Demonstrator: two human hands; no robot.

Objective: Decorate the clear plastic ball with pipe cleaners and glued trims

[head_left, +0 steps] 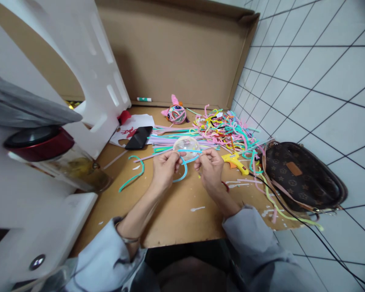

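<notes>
My left hand (166, 167) and my right hand (211, 166) are raised over the middle of the table, both pinching a bright blue pipe cleaner (186, 167). One stretch of it runs straight between my fingertips, and a curved length hangs below on the left. Just behind my hands sits a clear round ball or bowl (185, 143), partly covered by my fingers. To the right of my right hand lies a yellow hot glue gun (237, 161). A bent green pipe cleaner (136, 175) rests on the table left of my left hand.
Straight pipe cleaners (166, 140) and a tangled heap (226, 127) lie at the back, near a pink-eared ball figure (176, 113). A black phone (139, 138) lies on paper. A brown handbag (304, 174) stands right, a glass bottle (76, 158) left. Cardboard (176, 52) walls the back.
</notes>
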